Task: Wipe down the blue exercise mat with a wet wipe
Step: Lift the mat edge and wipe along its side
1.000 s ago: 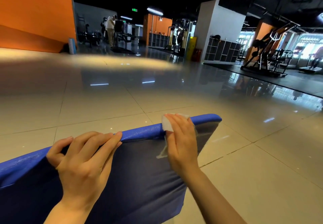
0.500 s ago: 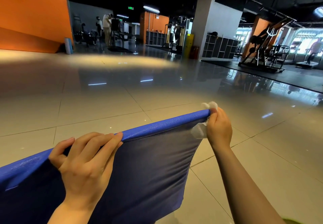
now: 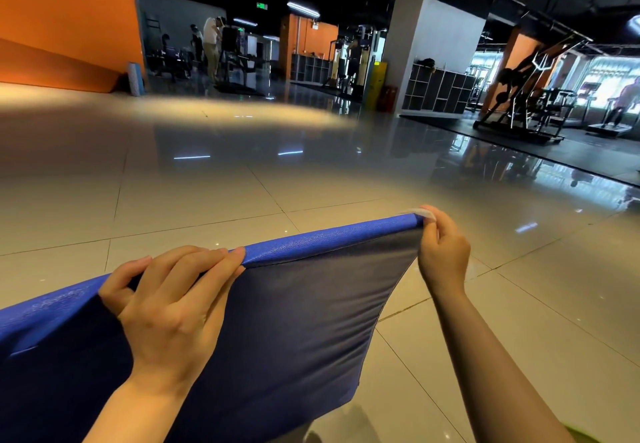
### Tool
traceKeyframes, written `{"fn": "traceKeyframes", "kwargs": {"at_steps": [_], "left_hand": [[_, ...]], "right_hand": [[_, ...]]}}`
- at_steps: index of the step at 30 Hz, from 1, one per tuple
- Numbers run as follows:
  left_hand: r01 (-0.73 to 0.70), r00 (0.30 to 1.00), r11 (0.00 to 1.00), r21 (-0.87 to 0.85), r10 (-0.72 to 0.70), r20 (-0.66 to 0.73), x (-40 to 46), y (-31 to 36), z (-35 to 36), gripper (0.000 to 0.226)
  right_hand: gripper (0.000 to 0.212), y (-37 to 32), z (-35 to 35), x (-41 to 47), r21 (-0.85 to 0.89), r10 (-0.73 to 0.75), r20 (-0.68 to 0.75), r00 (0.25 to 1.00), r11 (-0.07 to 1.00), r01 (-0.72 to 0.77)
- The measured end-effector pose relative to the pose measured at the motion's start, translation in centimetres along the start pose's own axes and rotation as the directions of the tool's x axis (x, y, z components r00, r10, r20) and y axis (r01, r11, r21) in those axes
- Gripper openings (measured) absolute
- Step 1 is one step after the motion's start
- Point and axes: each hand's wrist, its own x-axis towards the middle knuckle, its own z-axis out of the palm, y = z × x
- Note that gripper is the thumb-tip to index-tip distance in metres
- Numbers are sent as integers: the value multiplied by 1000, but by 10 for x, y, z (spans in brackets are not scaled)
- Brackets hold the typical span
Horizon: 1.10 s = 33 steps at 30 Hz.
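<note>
The blue exercise mat (image 3: 298, 321) stands on edge in front of me, its bright blue top edge running from lower left up to the right. My left hand (image 3: 169, 300) grips that top edge near the middle, fingers curled over it. At the mat's upper right corner my right hand (image 3: 443, 252) pinches a white wet wipe (image 3: 420, 213) against the corner. Only a small strip of the wipe shows above my fingers.
Glossy tiled floor (image 3: 311, 183) stretches ahead. Far back stand an orange wall (image 3: 65, 17), a white pillar (image 3: 429, 51) with cubby shelves (image 3: 440, 89), gym machines (image 3: 523, 103) on the right and people (image 3: 211, 44) at the back left.
My right hand slid the wipe rightwards along the mat's top edge to its right corner and now holds it there. My left hand kept its grip.
</note>
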Motion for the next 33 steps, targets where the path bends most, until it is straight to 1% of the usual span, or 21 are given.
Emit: {"fn": "traceKeyframes", "kwargs": {"at_steps": [2, 5, 8, 10, 11, 12, 14, 16, 18, 19, 20, 22, 25, 27, 29, 31, 32, 33], "left_hand": [[10, 1000, 1000, 0, -10, -11, 0, 2, 1, 12], [17, 1000, 1000, 13, -16, -11, 0, 4, 1, 11], [21, 1000, 1000, 4, -21, -9, 0, 4, -1, 12], [8, 1000, 1000, -4, -8, -6, 0, 5, -5, 13], [3, 1000, 1000, -3, -3, -7, -1, 5, -7, 13], [0, 1000, 1000, -1, 0, -7, -1, 5, -9, 13], [-4, 1000, 1000, 1, 4, -4, 0, 5, -11, 13], [4, 1000, 1000, 4, -4, -7, 0, 6, -11, 13], [8, 1000, 1000, 11, -8, -10, -2, 8, -10, 14], [12, 1000, 1000, 15, -12, -12, -2, 8, -9, 14], [19, 1000, 1000, 18, -18, -13, -2, 8, -8, 14], [32, 999, 999, 24, -32, -20, -2, 9, -6, 13], [41, 999, 999, 14, -40, -23, 0, 8, -4, 12], [41, 999, 999, 5, -41, -11, 1, 8, -3, 13], [40, 999, 999, -4, -40, 8, 2, 7, -3, 15], [28, 998, 999, -30, -26, 53, 2, 3, -7, 18], [13, 996, 999, -50, -9, 89, 1, 1, -11, 20], [-2, 992, 998, -61, 9, 128, -1, -2, -16, 22]], "right_hand": [[36, -19, 9, -15, 48, -121, 9, 993, 992, 120], [38, -53, 31, -53, 127, -251, 90, 964, 963, 238], [41, -81, 47, -92, 128, -356, 107, 928, 931, 342], [38, -81, 40, -94, 105, -457, 128, 880, 889, 446], [35, -76, 34, -86, 62, -489, 124, 863, 872, 485], [31, -70, 27, -77, -1, -490, 109, 865, 870, 493], [31, -56, 13, -55, -116, -428, 77, 900, 893, 435], [40, -38, 5, -35, -128, -374, 123, 919, 913, 388], [50, -25, 2, -24, -87, -328, 169, 930, 935, 345], [48, -23, 4, -23, -68, -312, 171, 934, 942, 327], [43, -26, 7, -25, -52, -310, 160, 937, 945, 322], [35, -40, 19, -43, -9, -336, 120, 934, 941, 340], [38, -73, 38, -79, 96, -369, 70, 927, 927, 362], [41, -94, 49, -102, 166, -368, 106, 924, 923, 348], [45, -115, 57, -121, 222, -424, 186, 886, 897, 383], [45, -127, 59, -131, 248, -530, 263, 806, 845, 475], [44, -125, 58, -127, 237, -579, 295, 760, 815, 529], [45, -118, 56, -119, 201, -603, 323, 730, 797, 570]]}}
